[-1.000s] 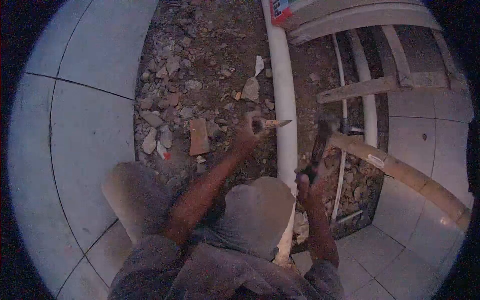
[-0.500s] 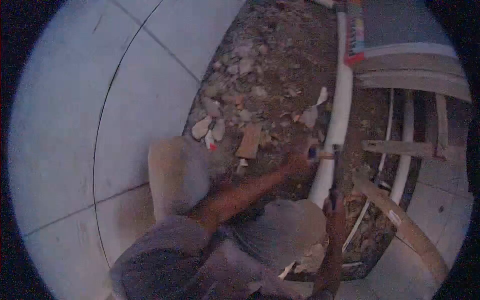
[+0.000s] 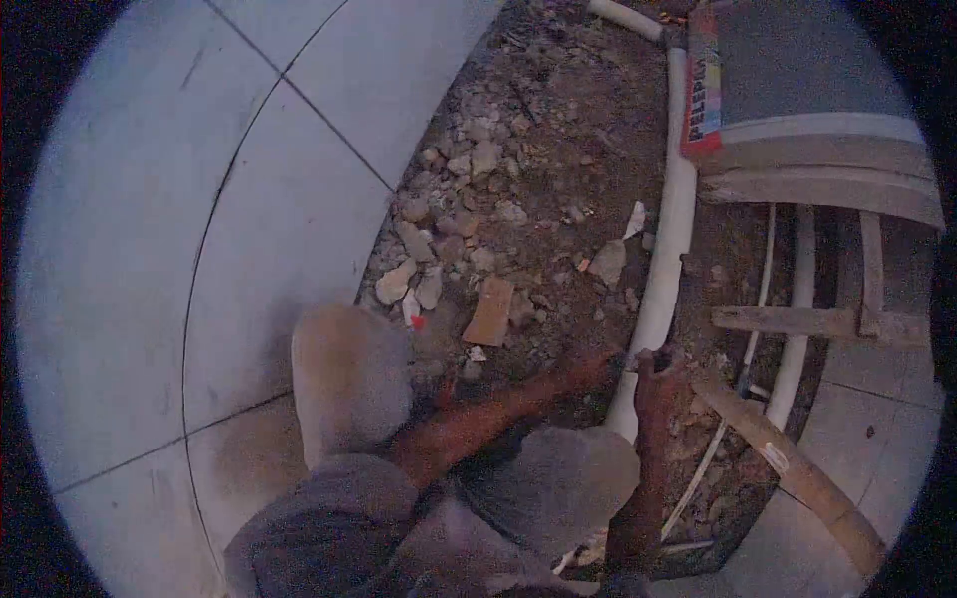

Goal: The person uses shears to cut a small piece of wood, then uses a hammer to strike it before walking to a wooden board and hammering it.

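A long white plastic pipe point(image 3: 673, 214) runs through the dirt in front of me, bending slightly toward my knees. My left hand point(image 3: 596, 369) reaches across to its left side, the dim fingers curled right at the pipe's edge; what they hold I cannot make out. On the pipe's other side, my right hand point(image 3: 653, 384) is closed on a dark tool point(image 3: 660, 361), mostly hidden by the fingers. Both hands are close together near the pipe's lower part, just beyond my right knee point(image 3: 588, 473).
Stones point(image 3: 483, 157) and a brown brick piece point(image 3: 489, 312) lie in the dirt strip. Pale floor tiles point(image 3: 289, 199) border it on the left. At right are a wooden frame point(image 3: 788, 320), a box with printed letters point(image 3: 704, 100), thinner pipes point(image 3: 788, 379) and a tan curved length point(image 3: 788, 453).
My view has shifted, so the scene sits lower. My right hand has come up closer to my left beside the pipe. The dark tool, visible earlier above the right hand, is now mostly hidden.
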